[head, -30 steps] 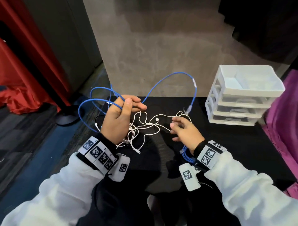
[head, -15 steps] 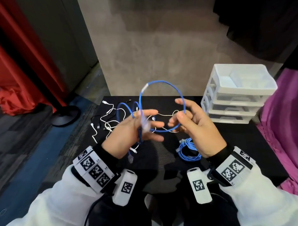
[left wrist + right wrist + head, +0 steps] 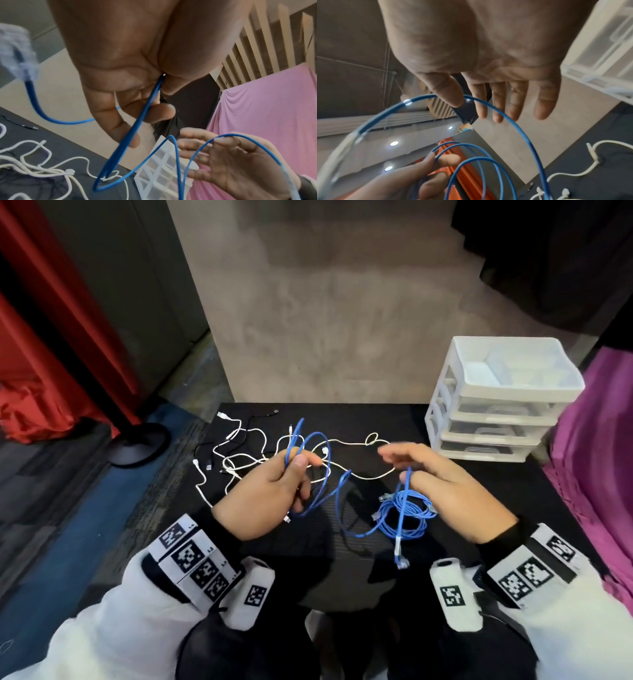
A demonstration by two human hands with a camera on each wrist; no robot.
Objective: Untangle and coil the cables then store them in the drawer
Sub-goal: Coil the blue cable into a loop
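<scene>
My left hand [image 3: 301, 462] grips several loops of a blue cable [image 3: 329, 455] between thumb and fingers above the black table [image 3: 479, 494]. From there the cable sags and rises over the thumb of my right hand [image 3: 400, 467], whose fingers are straight; its plug end [image 3: 400, 562] hangs below. The left wrist view shows the blue cable [image 3: 137, 121] coming out of the left hand [image 3: 145, 121]. In the right wrist view the blue cable [image 3: 513, 121] arcs across the right hand [image 3: 476, 108]. A second blue cable [image 3: 416, 518] lies coiled under the right hand. Tangled white cables [image 3: 253, 460] lie behind the left hand.
A white three-drawer unit [image 3: 496, 409] with an open top tray stands at the table's right rear, drawers closed. A thin black cable [image 3: 205, 445] lies among the white ones. Pink cloth [image 3: 599, 457] hangs to the right; a stand base [image 3: 140, 443] sits on the floor left.
The hands have drawn apart and dropped lower. The raised loop between them is gone; the right hand let go its pinch and the cable now hangs over its thumb.
</scene>
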